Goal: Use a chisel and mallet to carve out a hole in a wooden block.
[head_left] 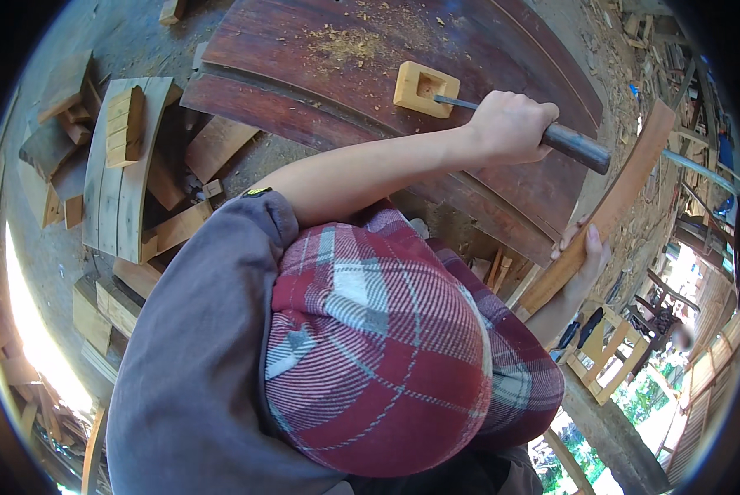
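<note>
Nearest you is the plaid cloth (378, 355). To its right, your right hand (586, 262) has its fingers clamped round a curved wooden bar (613, 206). Farther out, your left hand (510, 128) has its fingers wrapped tight on a chisel (578, 147), tip at the hollow of a block (410, 87) lying on the bench (271, 49). Shavings (345, 45) lie beyond.
</note>
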Tool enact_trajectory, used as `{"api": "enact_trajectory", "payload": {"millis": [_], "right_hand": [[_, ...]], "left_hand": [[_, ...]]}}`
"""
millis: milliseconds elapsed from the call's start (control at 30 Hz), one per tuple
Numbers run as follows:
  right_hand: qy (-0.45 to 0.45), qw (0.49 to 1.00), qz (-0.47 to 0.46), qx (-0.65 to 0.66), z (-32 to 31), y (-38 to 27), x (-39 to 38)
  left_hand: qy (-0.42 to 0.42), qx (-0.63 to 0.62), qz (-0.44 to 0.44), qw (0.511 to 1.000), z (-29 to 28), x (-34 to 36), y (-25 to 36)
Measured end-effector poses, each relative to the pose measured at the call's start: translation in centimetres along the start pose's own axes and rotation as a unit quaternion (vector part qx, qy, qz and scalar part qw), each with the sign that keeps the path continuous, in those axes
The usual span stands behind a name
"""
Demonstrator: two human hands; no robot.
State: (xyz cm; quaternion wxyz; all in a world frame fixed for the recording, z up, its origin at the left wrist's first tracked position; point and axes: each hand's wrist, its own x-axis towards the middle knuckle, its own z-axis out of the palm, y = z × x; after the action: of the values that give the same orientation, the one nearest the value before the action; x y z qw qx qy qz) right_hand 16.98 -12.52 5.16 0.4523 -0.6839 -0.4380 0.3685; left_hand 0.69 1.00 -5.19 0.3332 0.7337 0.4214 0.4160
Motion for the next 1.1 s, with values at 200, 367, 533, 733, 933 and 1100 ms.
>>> {"api": "enact_trajectory", "payload": {"millis": [200, 367, 533, 733, 933, 1100], "right_hand": [[-0.008, 0.999, 0.018, -0.040, 0.1, 0.2, -0.6], [0.031, 0.999, -0.012, 0.037, -1.2, 0.3, -0.4], [0.012, 1.000, 0.009, 0.022, -0.5, 0.8, -0.6], [0.015, 0.997, -0.003, 0.075, -3.1, 0.3, 0.1], [0.015, 1.000, 0.010, -0.022, 0.5, 0.9, -0.4], [0.041, 0.999, -0.005, -0.020, -2.4, 0.4, 0.1]], "left_hand": [[0.016, 0.006, 0.026, 1.000, 1.1, -0.1, -0.6], [0.011, 0.026, 0.029, 0.999, 1.0, 0.0, -0.7], [-0.012, 0.036, 0.024, 0.999, 1.1, 0.4, -0.3], [0.006, 0.049, 0.028, 0.998, 1.2, 0.3, -0.6], [-0.025, 0.055, 0.018, 0.998, 1.8, 0.8, 0.0], [-0.013, 0.065, 0.018, 0.998, 1.6, 0.8, -0.5]]}}
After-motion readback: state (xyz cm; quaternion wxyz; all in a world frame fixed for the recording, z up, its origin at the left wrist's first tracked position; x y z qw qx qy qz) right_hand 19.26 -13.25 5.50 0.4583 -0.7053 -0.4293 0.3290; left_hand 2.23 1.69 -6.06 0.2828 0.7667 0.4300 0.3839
